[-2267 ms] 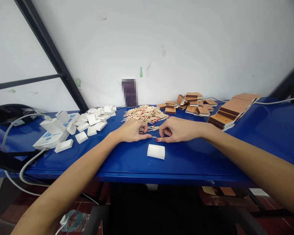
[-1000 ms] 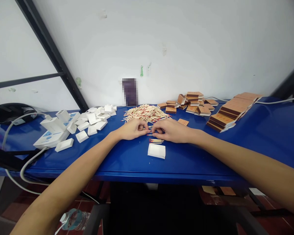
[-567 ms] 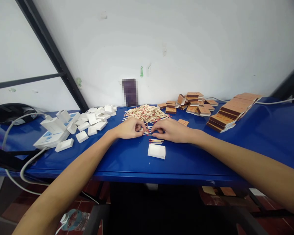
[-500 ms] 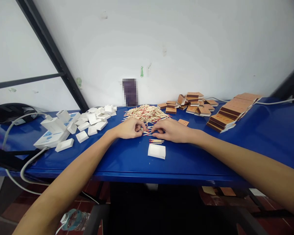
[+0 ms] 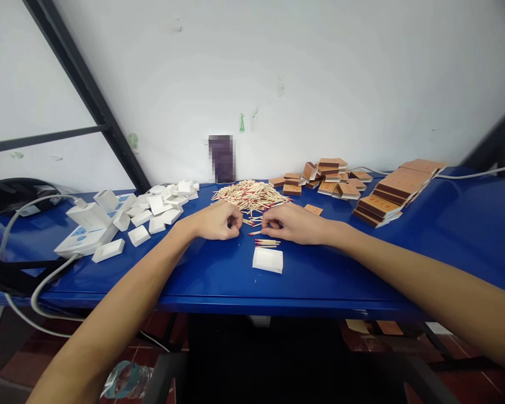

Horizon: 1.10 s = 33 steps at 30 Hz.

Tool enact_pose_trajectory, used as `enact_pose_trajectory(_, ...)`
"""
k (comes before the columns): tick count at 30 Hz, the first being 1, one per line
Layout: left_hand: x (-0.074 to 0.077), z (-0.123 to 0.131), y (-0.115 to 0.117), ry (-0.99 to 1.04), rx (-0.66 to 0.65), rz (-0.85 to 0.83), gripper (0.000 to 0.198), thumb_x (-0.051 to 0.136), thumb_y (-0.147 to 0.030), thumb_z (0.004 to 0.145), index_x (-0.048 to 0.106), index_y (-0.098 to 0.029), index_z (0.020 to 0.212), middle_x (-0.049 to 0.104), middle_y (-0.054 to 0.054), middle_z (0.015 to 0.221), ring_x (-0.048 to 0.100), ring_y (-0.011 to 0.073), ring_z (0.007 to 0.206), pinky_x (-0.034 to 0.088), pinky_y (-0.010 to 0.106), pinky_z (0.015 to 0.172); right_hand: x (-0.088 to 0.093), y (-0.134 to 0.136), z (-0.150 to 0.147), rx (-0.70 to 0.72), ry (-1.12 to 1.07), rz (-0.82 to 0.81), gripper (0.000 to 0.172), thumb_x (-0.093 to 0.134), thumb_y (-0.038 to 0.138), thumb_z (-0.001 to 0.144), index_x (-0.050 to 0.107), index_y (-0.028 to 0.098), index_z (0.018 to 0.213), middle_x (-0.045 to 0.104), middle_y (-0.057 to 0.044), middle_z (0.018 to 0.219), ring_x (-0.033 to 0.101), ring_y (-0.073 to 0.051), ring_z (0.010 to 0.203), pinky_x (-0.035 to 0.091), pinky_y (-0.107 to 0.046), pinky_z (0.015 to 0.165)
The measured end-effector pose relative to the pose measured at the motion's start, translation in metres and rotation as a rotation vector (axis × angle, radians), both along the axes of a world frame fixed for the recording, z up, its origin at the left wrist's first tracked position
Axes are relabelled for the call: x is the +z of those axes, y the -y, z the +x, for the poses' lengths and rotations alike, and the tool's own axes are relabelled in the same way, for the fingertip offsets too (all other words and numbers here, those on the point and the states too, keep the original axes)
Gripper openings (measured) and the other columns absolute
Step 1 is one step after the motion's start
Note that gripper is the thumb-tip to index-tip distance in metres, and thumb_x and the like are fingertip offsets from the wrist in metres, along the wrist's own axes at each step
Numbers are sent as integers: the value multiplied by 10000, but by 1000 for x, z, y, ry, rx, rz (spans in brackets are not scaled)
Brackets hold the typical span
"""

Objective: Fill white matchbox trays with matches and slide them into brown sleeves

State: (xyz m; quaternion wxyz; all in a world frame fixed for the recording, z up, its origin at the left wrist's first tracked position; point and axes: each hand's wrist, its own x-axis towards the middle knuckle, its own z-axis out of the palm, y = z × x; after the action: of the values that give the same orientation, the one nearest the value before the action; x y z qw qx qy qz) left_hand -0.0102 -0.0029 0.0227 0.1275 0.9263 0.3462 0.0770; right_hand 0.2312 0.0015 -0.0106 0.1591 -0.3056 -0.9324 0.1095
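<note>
My left hand rests on the blue table with its fingers curled and thumb pressed to them; whatever it may hold is hidden. Facing it, my right hand pinches a match, whose red head points left. Just behind both hands lies a big heap of loose matches. A few stray matches lie in the gap between the hands. In front of the right hand sits a small row of matches, heads to the left. Nearer the table edge is a white matchbox tray.
White matchbox trays are piled at the left, beside a white charger-like block with cables. Brown matchbox sleeves lie in a heap at the back right, with a stepped row of sleeves farther right. One flat brown piece lies behind my right wrist.
My left hand has drawn slightly left, away from the matches between the hands, and its fingers have curled tighter. My right hand stays nearly in place. The whole view has shifted slightly.
</note>
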Motion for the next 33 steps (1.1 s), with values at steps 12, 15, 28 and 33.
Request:
enact_pose_trajectory(12, -4, 13, 6, 86, -6, -50, 253, 558, -130, 716, 718, -137, 911, 667, 15, 708, 560, 107, 608, 414, 213, 576, 2, 2, 0, 78, -16, -56, 189, 554, 312, 930, 676, 178, 877, 640, -9, 747, 510, -116, 632, 298, -238, 591)
enact_pose_trajectory(15, -2, 9, 6, 98, 32, -66, 194, 581, -174, 740, 688, -135, 897, 655, 10, 712, 550, 103, 607, 405, 212, 571, 3, 3, -1, 84, -14, -57, 170, 567, 299, 922, 679, 181, 870, 616, 3, 712, 490, -110, 608, 291, -237, 587)
enact_pose_trajectory(28, 1, 6, 6, -5, 96, -265, 446, 741, -560, 708, 578, -152, 631, 512, -33, 533, 381, 76, 488, 261, 227, 484, 2, 1, 0, 72, -10, -28, 181, 576, 326, 925, 650, 185, 840, 584, 21, 653, 476, -110, 587, 260, -242, 573)
enact_pose_trajectory(33, -1, 2, 1, 56, 120, -308, 392, 712, -519, 756, 663, -135, 692, 561, -9, 563, 424, 85, 503, 286, 233, 493, 2, 0, 1, 76, -21, -34, 171, 586, 314, 917, 661, 185, 834, 580, 23, 643, 460, -105, 575, 246, -247, 575)
